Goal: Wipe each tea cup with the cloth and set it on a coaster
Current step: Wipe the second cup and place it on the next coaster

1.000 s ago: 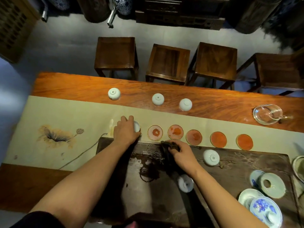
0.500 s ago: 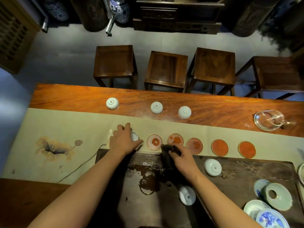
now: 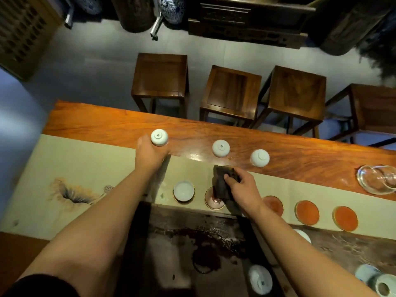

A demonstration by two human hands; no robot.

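Cup (image 3: 159, 137) meets left hand (image 3: 150, 155) — right hand (image 3: 243, 187) grips cloth (image 3: 222, 183).

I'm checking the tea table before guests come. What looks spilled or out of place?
A dark wet puddle spreads over the tray between the forearms. The second coaster looks stained and glossy beside the dry orange coasters. Three cups stand upside down on the bare wood, off any coaster.

Pale celadon cups (image 3: 221, 148), orange coasters (image 3: 306, 212), dark cloth (image 3: 222, 185), cream runner (image 3: 90, 168) with ink lotus.

Four wooden stools (image 3: 232, 91) – glass pitcher (image 3: 378, 179); painted runner (image 3: 70, 168), dark tray (image 3: 171, 254)
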